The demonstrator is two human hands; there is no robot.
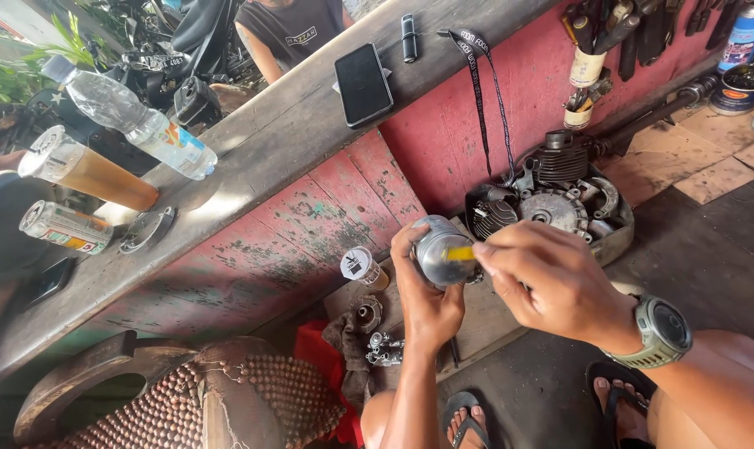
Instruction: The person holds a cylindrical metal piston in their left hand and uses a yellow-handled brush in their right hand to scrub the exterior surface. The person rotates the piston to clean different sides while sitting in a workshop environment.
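Engine block [551, 204] sits on the floor beyond; left hand [422, 303] wraps the grey cylinder [442, 254] mid-air, right hand [547, 278] pinches a small yellow tool [461, 252] against it. One slip, I'd say, and that tool scores the metal.

person behind counter [289, 33] cropped, yellow tool [461, 252] mostly hidden

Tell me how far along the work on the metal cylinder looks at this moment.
Done, apparently: the engine lies opened on the floor, with small metal parts and a rag set out on the board. In hand: the left hand grips a grey metal cylinder while the right hand works a small yellow-tipped tool against it. Left: the cylinder is not back in the engine; the loose parts remain unfitted.
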